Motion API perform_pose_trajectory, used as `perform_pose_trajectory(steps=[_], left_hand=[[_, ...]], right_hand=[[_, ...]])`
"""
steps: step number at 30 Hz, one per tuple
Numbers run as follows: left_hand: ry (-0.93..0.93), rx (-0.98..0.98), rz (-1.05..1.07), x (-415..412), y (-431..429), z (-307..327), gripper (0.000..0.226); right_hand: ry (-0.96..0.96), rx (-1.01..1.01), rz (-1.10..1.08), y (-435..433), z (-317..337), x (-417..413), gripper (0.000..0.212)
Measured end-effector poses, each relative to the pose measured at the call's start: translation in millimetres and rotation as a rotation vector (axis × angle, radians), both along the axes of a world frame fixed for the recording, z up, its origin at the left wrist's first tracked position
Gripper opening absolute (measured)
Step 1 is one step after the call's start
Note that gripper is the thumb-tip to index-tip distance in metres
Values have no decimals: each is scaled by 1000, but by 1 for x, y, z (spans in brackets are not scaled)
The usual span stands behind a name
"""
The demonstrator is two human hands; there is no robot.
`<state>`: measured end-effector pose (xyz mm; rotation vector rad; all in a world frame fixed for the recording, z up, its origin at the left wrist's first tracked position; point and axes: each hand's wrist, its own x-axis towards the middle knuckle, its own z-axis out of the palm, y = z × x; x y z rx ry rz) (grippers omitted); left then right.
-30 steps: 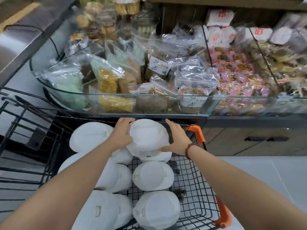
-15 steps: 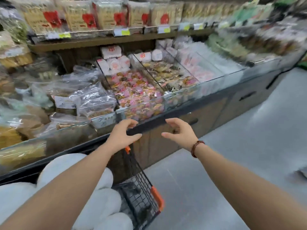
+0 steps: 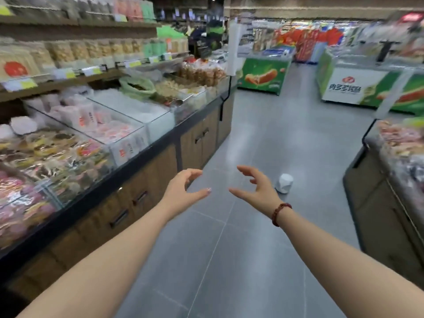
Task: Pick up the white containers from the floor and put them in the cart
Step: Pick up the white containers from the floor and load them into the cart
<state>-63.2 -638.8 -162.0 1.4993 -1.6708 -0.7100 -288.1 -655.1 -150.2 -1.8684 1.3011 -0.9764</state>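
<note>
One white round plastic container [image 3: 284, 182] sits on the grey tiled floor [image 3: 229, 260], just beyond and slightly right of my right hand [image 3: 257, 190], which is the nearer hand. It looks upright, though blur leaves me unsure. My left hand [image 3: 183, 191] and right hand are both empty, fingers loosely spread. Half a second ago the wire cart was at lower left; it has since left view.

left hand [image 3: 181, 191] loosely spread, right hand [image 3: 257, 191] likewise
</note>
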Motion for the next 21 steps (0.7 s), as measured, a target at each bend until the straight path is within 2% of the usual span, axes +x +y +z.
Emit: perform_pose_trajectory(steps=[6, 10, 16, 21], left_hand=[[39, -41, -188, -105, -75, 7, 47], [62, -75, -269, -158, -131, 3, 45], [72, -55, -385, -213, -255, -17, 49], [110, -14, -415, -261, -371, -22, 49]], right_hand=[[-73, -24, -250, -27, 5, -106, 53], [-69, -20, -336, -61, -7, -152, 54], [12, -36, -430, -158, -25, -205, 63], [-4, 39, -505, -242, -23, -248, 68]])
